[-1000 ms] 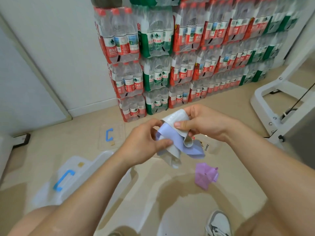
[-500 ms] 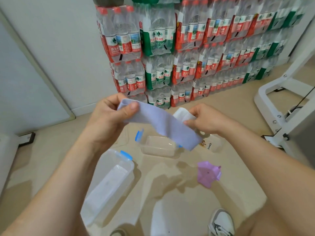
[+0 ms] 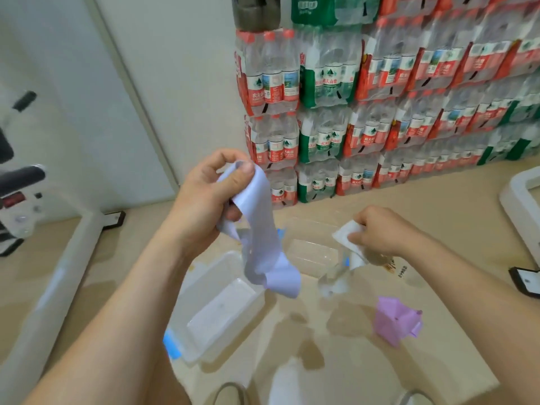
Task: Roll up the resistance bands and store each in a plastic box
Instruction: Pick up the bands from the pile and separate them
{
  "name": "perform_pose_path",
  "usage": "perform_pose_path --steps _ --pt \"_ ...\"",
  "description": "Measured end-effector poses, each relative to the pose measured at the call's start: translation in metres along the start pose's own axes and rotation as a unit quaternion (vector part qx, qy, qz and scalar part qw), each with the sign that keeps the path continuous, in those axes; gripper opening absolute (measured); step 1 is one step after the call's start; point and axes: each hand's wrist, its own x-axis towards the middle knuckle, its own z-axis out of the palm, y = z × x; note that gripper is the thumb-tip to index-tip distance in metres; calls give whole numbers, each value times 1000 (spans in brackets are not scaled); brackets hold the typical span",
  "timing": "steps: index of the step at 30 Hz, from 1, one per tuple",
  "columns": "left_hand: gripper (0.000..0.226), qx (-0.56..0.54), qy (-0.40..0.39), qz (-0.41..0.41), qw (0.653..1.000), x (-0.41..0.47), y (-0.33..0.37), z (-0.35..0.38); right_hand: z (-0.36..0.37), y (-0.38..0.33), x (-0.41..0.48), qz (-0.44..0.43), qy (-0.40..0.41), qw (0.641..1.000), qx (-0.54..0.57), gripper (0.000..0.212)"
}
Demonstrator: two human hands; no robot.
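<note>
Pinching lavender band (image 3: 260, 229) w/ left hand (image 3: 210, 197) fingers, right hand (image 3: 380, 232) gripping white band (image 3: 346, 236), clear box (image 3: 216, 311) below

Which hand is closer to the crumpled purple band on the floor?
Right. The right hand, gripping a white band, is just above and slightly left of the purple band in view; the left hand, holding the lavender band, is much farther left.

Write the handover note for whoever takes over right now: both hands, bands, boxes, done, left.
Left grip: holds the pale blue band, hanging unrolled.
Right grip: grips the white band, crumpled.
Purple band: loose on the floor.
Near box and far box: open on the floor, apparently empty.
Done: nothing boxed yet.
Left: roll all three bands, one per box.
</note>
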Motion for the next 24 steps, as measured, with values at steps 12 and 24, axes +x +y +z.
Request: perform_pose_path --steps 12,24 --pt "11 550 -245 -198 773 -69 -117 -11 21 -60 -3 -84 -47 990 103 38" --pt "83 158 -146 -358 909 -41 -132 -19 22 -68 -19 -132 -151 901 386 38"
